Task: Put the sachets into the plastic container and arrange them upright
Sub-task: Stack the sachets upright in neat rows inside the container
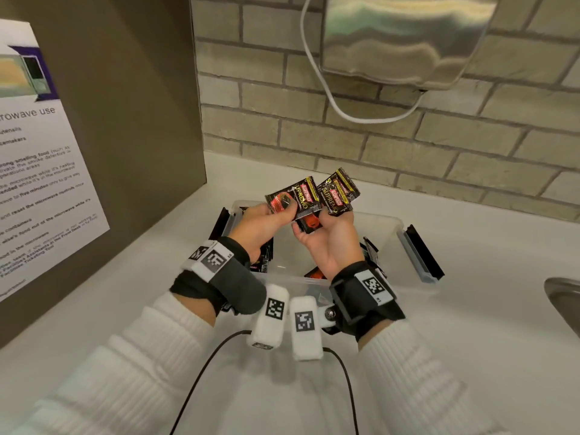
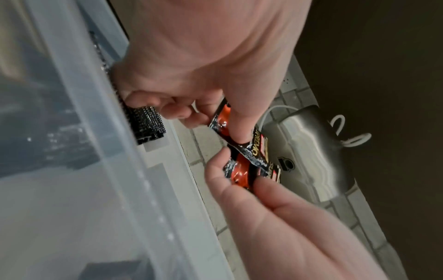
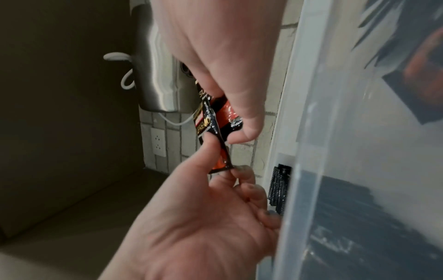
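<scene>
The left hand (image 1: 262, 222) pinched one black-and-red sachet (image 1: 293, 198) between thumb and fingers, held flat with its printed face up, above the clear plastic container (image 1: 390, 229). The right hand (image 1: 328, 238) gripped a second sachet (image 1: 339, 191) of the same print, its upper end fanned out just beside the first, and a third, red-marked sachet (image 1: 309, 223) sat lower between thumb and palm. In the left wrist view the thumb (image 2: 242, 121) of the left hand pressed on the upper sachet (image 2: 254, 149) while the right hand (image 2: 275, 212) held the one beneath, the two overlapping. All three were above the container, over its far half. Inside the container, against its left wall, a row of sachets (image 1: 265, 257) stood on edge; further sachets (image 1: 315, 273) lay near its front wall under the right wrist. The container sat on a white countertop (image 1: 489, 277), its black latches (image 1: 425, 249) swung open. Beyond it rose a brick-tiled wall (image 1: 408, 146) carrying a steel dispenser (image 1: 405, 36); a sink (image 1: 565, 296) lay to its right.
</scene>
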Demonstrator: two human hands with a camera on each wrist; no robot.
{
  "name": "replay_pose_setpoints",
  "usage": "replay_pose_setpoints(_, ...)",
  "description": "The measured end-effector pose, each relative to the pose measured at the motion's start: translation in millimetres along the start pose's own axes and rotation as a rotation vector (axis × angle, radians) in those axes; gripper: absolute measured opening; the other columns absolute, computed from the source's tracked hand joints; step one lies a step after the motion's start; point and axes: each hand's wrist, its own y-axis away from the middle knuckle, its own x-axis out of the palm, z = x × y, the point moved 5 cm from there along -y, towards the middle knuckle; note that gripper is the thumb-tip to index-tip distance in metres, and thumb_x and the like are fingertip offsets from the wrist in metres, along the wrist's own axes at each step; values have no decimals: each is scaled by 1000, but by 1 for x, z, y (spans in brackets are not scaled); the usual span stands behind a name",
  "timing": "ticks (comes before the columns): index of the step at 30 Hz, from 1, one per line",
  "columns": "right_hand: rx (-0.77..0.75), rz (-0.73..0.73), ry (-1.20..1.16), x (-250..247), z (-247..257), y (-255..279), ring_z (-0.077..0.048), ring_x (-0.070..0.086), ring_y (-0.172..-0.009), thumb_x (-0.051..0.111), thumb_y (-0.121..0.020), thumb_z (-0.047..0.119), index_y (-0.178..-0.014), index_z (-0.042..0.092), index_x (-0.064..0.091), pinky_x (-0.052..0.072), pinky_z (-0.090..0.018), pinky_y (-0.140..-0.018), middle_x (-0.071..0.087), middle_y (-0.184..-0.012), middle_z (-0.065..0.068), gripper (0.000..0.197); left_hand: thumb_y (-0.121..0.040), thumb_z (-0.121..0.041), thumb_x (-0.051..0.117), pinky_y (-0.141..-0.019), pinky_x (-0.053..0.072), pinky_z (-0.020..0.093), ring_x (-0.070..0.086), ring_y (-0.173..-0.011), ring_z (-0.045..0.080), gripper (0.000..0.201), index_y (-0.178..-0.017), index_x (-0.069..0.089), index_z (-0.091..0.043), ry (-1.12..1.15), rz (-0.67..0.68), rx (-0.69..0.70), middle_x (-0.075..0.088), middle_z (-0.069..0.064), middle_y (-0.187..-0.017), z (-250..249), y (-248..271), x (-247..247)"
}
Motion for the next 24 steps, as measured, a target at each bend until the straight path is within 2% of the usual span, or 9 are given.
replay_pose_setpoints(3,21,77,-73,4,-3,-1,-31,52,-118,31,-98,5,-124,18,41,49,-46,-80,53,-129,-13,31,-89,-40,58,-67,35,15,53,-91,7,22,-99,63,-22,-118,5,61,60,-9,-91,-6,1,2)
replay_pose_setpoints(7,57,72,66,9,-3,-1,-29,53,-122,40,-95,43,-138,18,33,53,-41,-82,51,-136,-13,51,-89,-45,56,-74,43,22,59,-92,13,28,-97,67,-21,-330,-23,160,67,-2,-97,-12,-1,0)
replay_pose_setpoints(10,-3,34,352,6,3,-4,-27,58,-109,49,-95,12,-133,16,33,52,-44,-84,54,-126,-11,41,-88,-49,54,-64,39,22,56,-73,12,32,-83,65,-19,-468,25,113,62,-2,-78,-11,-1,0)
replay_pose_setpoints(11,-25,9,451,4,6,-5,-26,58,-107,48,-94,5,-131,15,33,51,-46,-87,55,-124,-10,42,-85,-49,55,-66,38,24,54,-74,12,33,-85,64,-17,-456,24,89,61,0,-81,-10,-2,-1)
replay_pose_setpoints(14,-41,13,616,5,13,-8,-31,58,-112,51,-92,2,-133,13,35,48,-52,-93,57,-125,-12,46,-78,-42,55,-88,43,32,53,-104,19,52,-120,54,-12,-165,12,115,55,7,-117,-15,-7,-7)
replay_pose_setpoints(16,-14,71,643,10,13,-7,-33,58,-114,53,-91,2,-135,10,34,47,-53,-96,57,-126,-16,49,-88,-36,53,-85,47,29,58,-102,18,48,-128,51,-9,102,181,84,60,6,-112,-16,-4,-2)
replay_pose_setpoints(19,-43,138,855,21,8,-3,-29,59,-111,54,-93,12,-130,8,43,48,-48,-97,57,-123,-15,39,-96,-31,46,-81,53,30,67,-87,17,30,-113,61,-12,296,377,-36,70,4,-95,-17,5,7)
replay_pose_setpoints(22,-329,36,1382,26,19,-7,-24,43,-123,58,-90,30,-132,12,46,41,-26,-104,39,-131,-9,48,-97,-31,44,-85,52,33,66,-92,21,32,-114,59,-9,361,393,-57,69,9,-102,-14,5,7)
replay_pose_setpoints(24,-437,75,1482,31,31,-3,-21,29,-132,62,-86,36,-140,12,36,31,-10,-104,28,-140,-7,65,-96,-35,44,-82,52,33,66,-89,21,33,-112,58,-10,379,389,-75,68,10,-103,-14,3,3)
